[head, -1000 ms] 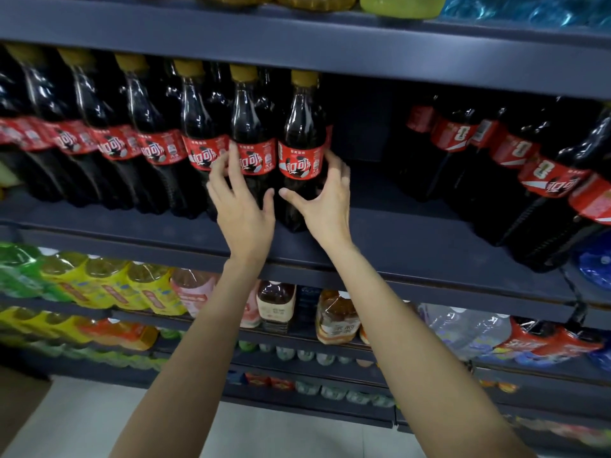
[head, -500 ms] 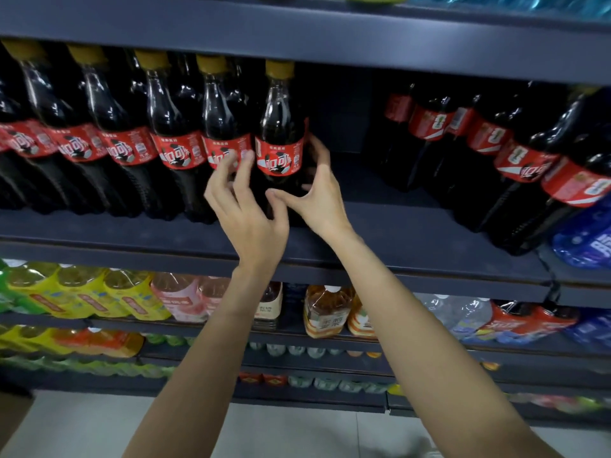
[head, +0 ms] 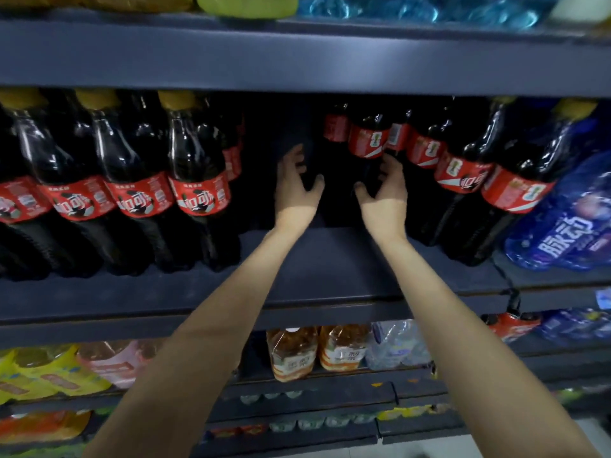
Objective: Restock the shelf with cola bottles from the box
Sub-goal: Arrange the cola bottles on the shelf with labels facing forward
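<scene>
Saw the shelf (head: 330, 269) partly filled: a row of cola bottles (head: 195, 180) with yellow caps at the left, a second group of cola bottles (head: 463, 173) at the right, and a dark gap between them bare at the front. Judged the restocking well along but not done, with that gap left to fill. Saw no box in view.

Found the left hand (head: 296, 190) deep in the gap, fingers loosely bent and holding nothing visible. Found the right hand (head: 385, 193) beside it, fingers curved against the rear cola bottle (head: 365, 143); could not tell whether gripping or merely touching.

Read red labels with white Chinese characters on both groups, a football pattern on the left ones, a white sweep on the right ones. Made out white Chinese lettering on the blue pack (head: 562, 226), too blurred to read
</scene>
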The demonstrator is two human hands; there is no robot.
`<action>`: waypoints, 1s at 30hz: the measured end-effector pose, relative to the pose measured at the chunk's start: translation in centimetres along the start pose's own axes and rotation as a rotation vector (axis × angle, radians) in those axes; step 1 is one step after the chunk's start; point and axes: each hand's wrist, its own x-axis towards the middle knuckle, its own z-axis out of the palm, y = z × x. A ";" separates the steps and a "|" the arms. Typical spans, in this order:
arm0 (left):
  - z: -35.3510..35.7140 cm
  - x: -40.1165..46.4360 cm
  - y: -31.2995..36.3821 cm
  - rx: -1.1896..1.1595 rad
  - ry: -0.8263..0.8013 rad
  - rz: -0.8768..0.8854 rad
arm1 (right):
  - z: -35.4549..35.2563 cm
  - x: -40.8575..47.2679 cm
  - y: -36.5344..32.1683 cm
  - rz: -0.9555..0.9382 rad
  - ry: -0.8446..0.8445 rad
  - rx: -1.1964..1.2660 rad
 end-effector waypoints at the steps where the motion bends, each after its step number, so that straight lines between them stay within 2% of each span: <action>1: 0.9 1.0 -0.6 -0.007 -0.004 -0.012 | 0.4 0.6 0.4 -0.007 -0.005 -0.024; 8: 5.0 4.7 -3.3 -0.053 -0.076 -0.028 | 1.9 2.4 1.5 0.046 0.059 -0.108; 14: 5.3 6.1 -4.4 0.054 -0.204 -0.019 | 2.3 3.5 2.3 0.018 0.045 -0.207; 17: 3.9 4.8 -4.6 0.052 -0.217 0.024 | 2.2 3.3 2.1 0.050 0.033 -0.152; 22: 0.1 2.0 -4.6 -0.083 -0.340 0.130 | 1.9 3.2 1.4 0.097 0.022 -0.099; 27: 0.1 1.7 -3.4 -0.089 -0.395 0.097 | 2.3 3.1 1.1 0.100 0.016 -0.110; 30: 1.0 1.6 -2.6 -0.079 -0.361 0.081 | 2.5 3.1 1.3 0.085 0.028 -0.071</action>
